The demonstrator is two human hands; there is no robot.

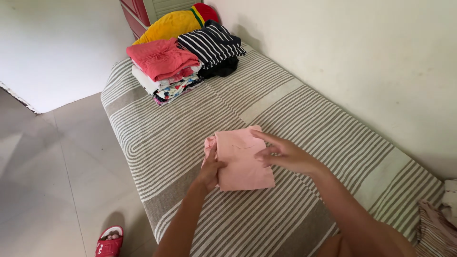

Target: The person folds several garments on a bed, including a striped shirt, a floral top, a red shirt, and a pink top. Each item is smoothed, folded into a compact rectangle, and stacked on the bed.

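Note:
A folded pale pink garment [240,159] lies on the striped bed cover [171,128] near the middle. My left hand [211,167] rests on its left edge, fingers pressed against the fabric. My right hand [281,153] lies on its right side, fingers spread across the top. Neither hand has lifted the garment; it stays flat on the bed.
At the far end of the bed stand two stacks of folded clothes: one topped by a coral-red piece [162,59], one by a navy striped top [212,44]. A yellow pillow [173,24] lies behind. More loose clothing [435,223] sits at the right. A red sandal [109,242] on the tiled floor.

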